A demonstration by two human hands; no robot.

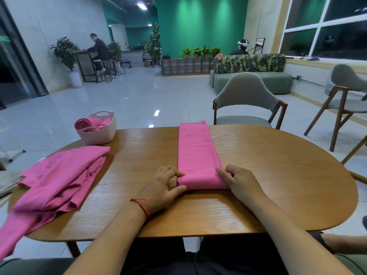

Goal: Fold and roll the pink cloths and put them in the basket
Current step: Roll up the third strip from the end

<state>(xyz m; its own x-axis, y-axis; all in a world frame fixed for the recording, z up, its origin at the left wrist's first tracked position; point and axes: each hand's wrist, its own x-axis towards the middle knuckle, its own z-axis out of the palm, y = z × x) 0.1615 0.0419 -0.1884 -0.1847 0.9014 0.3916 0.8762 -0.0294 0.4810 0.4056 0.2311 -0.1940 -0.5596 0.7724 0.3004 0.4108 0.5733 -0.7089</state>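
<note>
Left hand: the left hand [164,185], lower centre of the frame, has curled fingers and thumb gripping the left end of a low roll of pink fabric.
Right hand: the right hand [238,181] is just right of it, fingers curled onto the roll's right end; the two hands are apart, one on each end.
Cloth in hand: the folded cloth [196,151] lies as a long narrow strip running from the hands up to the far edge of the table [278,175], with only its near end rolled.
Basket: the basket [103,135] stands at the table's far left edge, well apart from the hands, with rolled cloths [87,123] inside.
Waiting: the loose cloths [59,175] are heaped at left, one end hanging off the table's near edge.
Risk, roll: if one hand leads, the roll will likely skew into a cone; a slack grip would leave it loose.
Risk, pile: the hanging end could drag the heap to the floor.
</note>
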